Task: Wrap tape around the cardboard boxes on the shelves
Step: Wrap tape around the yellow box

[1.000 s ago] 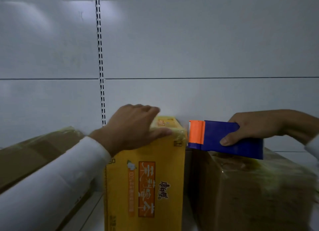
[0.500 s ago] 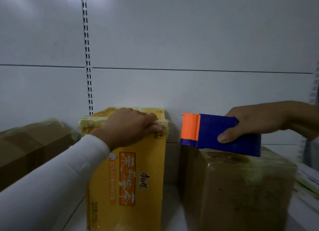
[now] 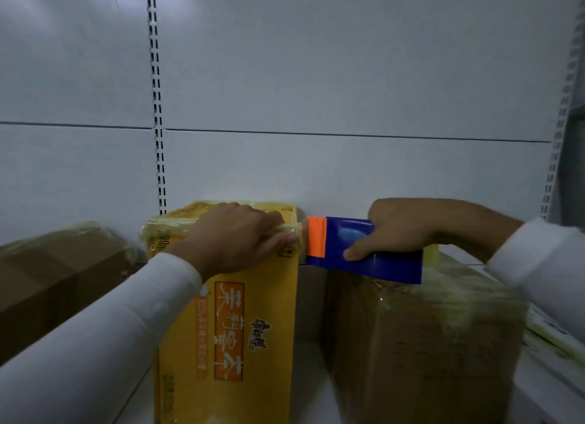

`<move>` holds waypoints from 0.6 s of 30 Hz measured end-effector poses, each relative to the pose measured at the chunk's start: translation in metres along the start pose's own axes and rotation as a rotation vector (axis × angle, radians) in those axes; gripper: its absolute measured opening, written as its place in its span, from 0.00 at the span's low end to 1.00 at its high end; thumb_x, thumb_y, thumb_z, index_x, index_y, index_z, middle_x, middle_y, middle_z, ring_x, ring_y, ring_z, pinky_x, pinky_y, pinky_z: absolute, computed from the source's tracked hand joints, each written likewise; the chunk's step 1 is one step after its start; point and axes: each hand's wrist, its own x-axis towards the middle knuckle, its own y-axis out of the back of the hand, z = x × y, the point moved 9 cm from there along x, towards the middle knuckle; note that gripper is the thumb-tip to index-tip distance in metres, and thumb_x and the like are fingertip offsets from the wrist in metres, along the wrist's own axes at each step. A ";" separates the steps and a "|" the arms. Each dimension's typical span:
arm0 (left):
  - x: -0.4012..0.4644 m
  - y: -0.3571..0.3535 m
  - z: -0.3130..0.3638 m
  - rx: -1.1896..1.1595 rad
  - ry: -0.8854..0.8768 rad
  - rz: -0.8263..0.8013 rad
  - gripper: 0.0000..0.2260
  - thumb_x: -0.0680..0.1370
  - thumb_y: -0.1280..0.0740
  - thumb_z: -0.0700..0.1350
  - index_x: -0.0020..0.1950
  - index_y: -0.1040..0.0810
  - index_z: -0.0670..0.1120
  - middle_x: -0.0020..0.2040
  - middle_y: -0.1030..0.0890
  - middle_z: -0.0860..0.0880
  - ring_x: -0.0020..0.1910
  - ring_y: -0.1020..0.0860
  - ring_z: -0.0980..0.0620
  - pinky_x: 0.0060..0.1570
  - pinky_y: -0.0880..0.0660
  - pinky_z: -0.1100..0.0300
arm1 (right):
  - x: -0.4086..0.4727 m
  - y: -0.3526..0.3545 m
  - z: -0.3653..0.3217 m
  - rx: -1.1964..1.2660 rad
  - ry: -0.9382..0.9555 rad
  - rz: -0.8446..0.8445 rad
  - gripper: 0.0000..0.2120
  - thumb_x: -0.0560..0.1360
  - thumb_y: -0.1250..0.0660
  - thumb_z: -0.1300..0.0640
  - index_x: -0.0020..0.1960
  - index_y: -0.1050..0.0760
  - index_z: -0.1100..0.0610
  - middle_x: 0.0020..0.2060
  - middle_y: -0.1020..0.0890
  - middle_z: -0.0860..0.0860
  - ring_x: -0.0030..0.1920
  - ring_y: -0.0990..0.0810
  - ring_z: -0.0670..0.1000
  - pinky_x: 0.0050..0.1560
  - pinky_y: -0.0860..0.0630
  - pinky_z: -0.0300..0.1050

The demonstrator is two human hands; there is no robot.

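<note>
The left hand (image 3: 235, 238) pressed curled fingers over the yellow box (image 3: 228, 322) top edge; just right of it, the right hand (image 3: 395, 230) gripped the tape dispenser (image 3: 364, 249). Tape seemingly already banded that top, so this wrap looked nearly finished; the brown box (image 3: 421, 344) under the right hand appeared wrapped too.

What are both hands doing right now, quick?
Left hand: gripping the top front edge of the yellow box.
Right hand: holding the blue tape dispenser.
</note>
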 end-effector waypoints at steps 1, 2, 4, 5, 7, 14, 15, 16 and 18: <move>0.001 -0.001 -0.001 -0.009 0.001 0.003 0.36 0.71 0.65 0.73 0.49 0.25 0.53 0.36 0.22 0.54 0.32 0.25 0.52 0.33 0.28 0.58 | 0.000 0.001 -0.005 -0.044 -0.004 0.018 0.21 0.71 0.31 0.37 0.39 0.25 0.56 0.33 0.20 0.50 0.31 0.23 0.48 0.34 0.29 0.39; 0.002 -0.002 -0.002 -0.014 0.002 0.007 0.37 0.71 0.66 0.73 0.51 0.25 0.53 0.37 0.20 0.53 0.33 0.24 0.52 0.34 0.26 0.57 | 0.000 0.003 -0.009 -0.089 -0.012 0.040 0.21 0.71 0.31 0.37 0.38 0.26 0.56 0.33 0.21 0.50 0.31 0.23 0.48 0.34 0.29 0.39; 0.003 -0.002 -0.003 -0.013 0.000 0.003 0.38 0.71 0.67 0.73 0.52 0.24 0.53 0.39 0.19 0.53 0.34 0.23 0.51 0.36 0.25 0.56 | 0.000 0.010 -0.009 -0.221 -0.047 0.125 0.21 0.71 0.32 0.36 0.38 0.28 0.55 0.33 0.23 0.50 0.33 0.23 0.49 0.36 0.29 0.42; 0.002 -0.002 -0.002 -0.018 -0.003 -0.005 0.38 0.71 0.66 0.73 0.52 0.23 0.53 0.39 0.19 0.53 0.34 0.22 0.51 0.37 0.25 0.55 | 0.000 0.014 -0.006 -0.318 -0.078 0.183 0.21 0.71 0.32 0.36 0.38 0.30 0.54 0.33 0.24 0.49 0.33 0.24 0.49 0.38 0.28 0.44; 0.000 0.001 0.000 -0.041 -0.020 -0.019 0.38 0.72 0.65 0.73 0.53 0.23 0.53 0.40 0.18 0.52 0.36 0.22 0.50 0.37 0.25 0.54 | -0.001 0.016 0.013 -0.418 -0.152 0.258 0.20 0.70 0.33 0.36 0.40 0.32 0.52 0.34 0.25 0.49 0.34 0.25 0.49 0.39 0.28 0.45; 0.015 0.006 0.016 0.079 0.216 -0.126 0.31 0.71 0.55 0.75 0.47 0.28 0.51 0.37 0.25 0.50 0.35 0.28 0.51 0.35 0.34 0.58 | -0.008 0.012 0.041 -0.155 -0.097 0.337 0.24 0.70 0.33 0.33 0.36 0.31 0.54 0.31 0.23 0.49 0.29 0.25 0.48 0.32 0.32 0.40; 0.019 0.007 0.020 0.093 0.266 -0.101 0.28 0.73 0.52 0.74 0.45 0.30 0.50 0.36 0.26 0.50 0.35 0.28 0.51 0.34 0.35 0.58 | -0.010 0.012 0.041 -0.143 -0.085 0.351 0.24 0.70 0.33 0.33 0.36 0.32 0.54 0.30 0.24 0.49 0.29 0.26 0.47 0.31 0.32 0.39; 0.021 0.005 0.023 0.113 0.315 -0.075 0.26 0.74 0.49 0.71 0.46 0.30 0.49 0.38 0.25 0.50 0.36 0.27 0.50 0.34 0.35 0.58 | -0.011 0.011 0.041 -0.117 -0.075 0.351 0.24 0.71 0.33 0.33 0.36 0.32 0.54 0.30 0.24 0.49 0.28 0.26 0.47 0.31 0.33 0.39; 0.021 -0.001 0.026 0.149 0.398 -0.034 0.20 0.76 0.45 0.65 0.48 0.30 0.48 0.42 0.21 0.48 0.38 0.26 0.47 0.35 0.36 0.57 | -0.012 0.009 0.042 -0.050 -0.046 0.344 0.24 0.71 0.33 0.34 0.36 0.30 0.55 0.30 0.24 0.50 0.28 0.25 0.48 0.31 0.32 0.39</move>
